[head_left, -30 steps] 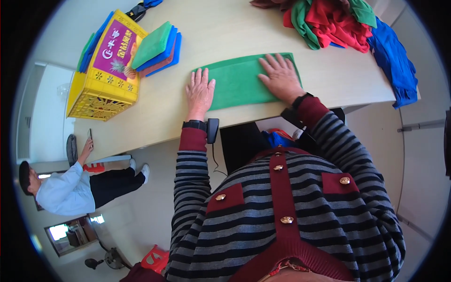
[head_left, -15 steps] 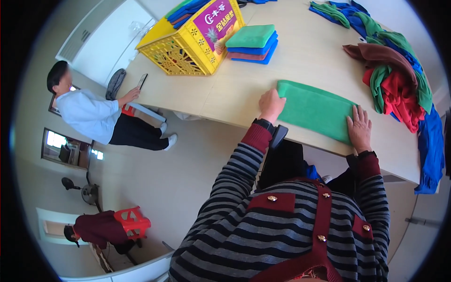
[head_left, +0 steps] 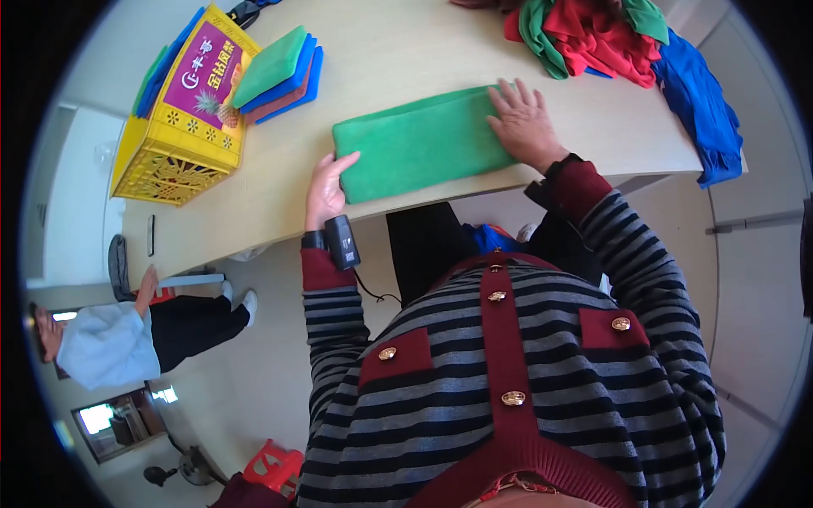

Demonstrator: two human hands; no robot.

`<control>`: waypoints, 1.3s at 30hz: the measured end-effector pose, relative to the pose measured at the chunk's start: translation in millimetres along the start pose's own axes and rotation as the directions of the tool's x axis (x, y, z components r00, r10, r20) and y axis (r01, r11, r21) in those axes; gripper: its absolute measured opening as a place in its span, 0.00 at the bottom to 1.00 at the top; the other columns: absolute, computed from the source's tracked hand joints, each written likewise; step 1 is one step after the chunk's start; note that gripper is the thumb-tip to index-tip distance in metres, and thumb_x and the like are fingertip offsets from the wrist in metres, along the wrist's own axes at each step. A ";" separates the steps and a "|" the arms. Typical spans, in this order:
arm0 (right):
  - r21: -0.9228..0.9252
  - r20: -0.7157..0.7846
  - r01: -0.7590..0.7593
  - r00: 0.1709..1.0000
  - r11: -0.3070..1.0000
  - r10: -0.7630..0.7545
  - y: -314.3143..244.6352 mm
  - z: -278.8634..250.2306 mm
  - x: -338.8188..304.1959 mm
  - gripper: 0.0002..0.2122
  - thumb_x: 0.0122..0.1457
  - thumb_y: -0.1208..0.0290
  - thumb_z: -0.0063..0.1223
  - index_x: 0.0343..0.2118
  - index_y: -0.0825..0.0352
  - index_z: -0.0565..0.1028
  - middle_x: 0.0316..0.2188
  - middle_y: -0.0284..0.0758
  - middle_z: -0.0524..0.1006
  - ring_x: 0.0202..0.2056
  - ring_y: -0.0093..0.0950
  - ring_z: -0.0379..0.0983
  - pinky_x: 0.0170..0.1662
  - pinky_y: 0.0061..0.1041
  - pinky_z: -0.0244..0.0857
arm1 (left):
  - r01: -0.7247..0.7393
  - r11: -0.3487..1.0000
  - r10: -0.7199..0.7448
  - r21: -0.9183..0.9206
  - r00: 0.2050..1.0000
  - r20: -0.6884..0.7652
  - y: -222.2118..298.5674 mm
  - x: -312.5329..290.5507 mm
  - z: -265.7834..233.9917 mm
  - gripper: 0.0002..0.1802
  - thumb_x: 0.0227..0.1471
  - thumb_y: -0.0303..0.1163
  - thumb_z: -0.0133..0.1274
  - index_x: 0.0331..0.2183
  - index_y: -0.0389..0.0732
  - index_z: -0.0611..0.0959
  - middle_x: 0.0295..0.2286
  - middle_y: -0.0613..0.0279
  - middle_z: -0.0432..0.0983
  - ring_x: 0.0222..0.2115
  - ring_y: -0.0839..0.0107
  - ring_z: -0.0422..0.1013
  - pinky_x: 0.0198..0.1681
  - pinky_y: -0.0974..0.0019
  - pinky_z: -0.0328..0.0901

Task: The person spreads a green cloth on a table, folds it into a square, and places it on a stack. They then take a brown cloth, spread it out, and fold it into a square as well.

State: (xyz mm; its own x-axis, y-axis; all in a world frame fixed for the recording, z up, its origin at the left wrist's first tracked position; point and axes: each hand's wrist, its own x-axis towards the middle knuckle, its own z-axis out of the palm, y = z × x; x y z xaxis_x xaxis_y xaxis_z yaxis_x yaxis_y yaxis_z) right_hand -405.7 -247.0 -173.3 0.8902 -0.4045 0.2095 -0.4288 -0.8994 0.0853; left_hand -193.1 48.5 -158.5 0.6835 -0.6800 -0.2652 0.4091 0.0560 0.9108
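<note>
A green cloth (head_left: pixel 415 148), folded into a long flat rectangle, lies near the front edge of the table. My left hand (head_left: pixel 325 190) is closed on its left end, thumb on top and the other fingers tucked out of sight beneath. On the right end my right hand (head_left: pixel 527 125) rests flat, palm down, fingers spread. Beyond my left hand sits a neat stack of folded cloths, a green cloth (head_left: pixel 273 68) uppermost, with blue and brown ones under it.
A yellow crate (head_left: pixel 188 140) holding folded cloths stands left of the stack. Loose red cloth (head_left: pixel 597 42) heaps at the far right, and a blue cloth (head_left: pixel 699 110) hangs over the table edge. A phone (head_left: pixel 151 235) lies by a person (head_left: pixel 110 343) at left.
The view has swung to the right, shifting the table. My hands stay at the green cloth's two ends. The person at left has let go of the phone, which lies on the table.
</note>
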 end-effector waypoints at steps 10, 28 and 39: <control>0.236 -0.031 0.209 0.978 0.949 -0.208 -107.6 -0.1 16.0 0.27 0.66 0.55 0.41 0.65 0.65 0.61 0.67 0.40 0.59 0.68 0.42 0.50 0.68 0.49 0.44 | -0.229 0.973 0.228 0.027 0.973 0.028 -9.4 -6.2 -20.6 0.17 0.57 0.33 0.56 0.45 0.33 0.81 0.38 0.63 0.81 0.39 0.73 0.76 0.44 0.67 0.70; 0.380 -0.216 0.432 0.901 0.817 -0.376 -93.4 -5.8 -49.8 0.24 0.59 0.66 0.52 0.57 0.69 0.68 0.60 0.42 0.67 0.64 0.42 0.57 0.67 0.47 0.47 | -0.239 0.971 0.239 0.000 0.968 0.080 45.4 -7.8 77.1 0.09 0.56 0.34 0.57 0.36 0.40 0.81 0.29 0.67 0.78 0.30 0.78 0.74 0.36 0.70 0.69; 0.349 -0.207 0.480 0.877 0.805 -0.433 -87.0 -15.8 -89.0 0.19 0.59 0.60 0.51 0.48 0.66 0.74 0.50 0.41 0.72 0.56 0.40 0.65 0.65 0.46 0.50 | -0.192 0.758 0.127 0.624 0.981 0.147 -2.4 52.0 191.7 0.14 0.48 0.37 0.60 0.30 0.35 0.80 0.26 0.59 0.79 0.26 0.67 0.77 0.32 0.63 0.72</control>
State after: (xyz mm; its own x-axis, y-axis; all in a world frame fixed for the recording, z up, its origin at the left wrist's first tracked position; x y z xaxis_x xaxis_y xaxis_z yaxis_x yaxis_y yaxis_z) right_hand -450.1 -130.2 -184.0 0.9347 0.0690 0.3487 0.1356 -0.9760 -0.1702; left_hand -274.4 -127.1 -113.8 0.6338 -0.7673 -0.0978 -0.1983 -0.2835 0.9382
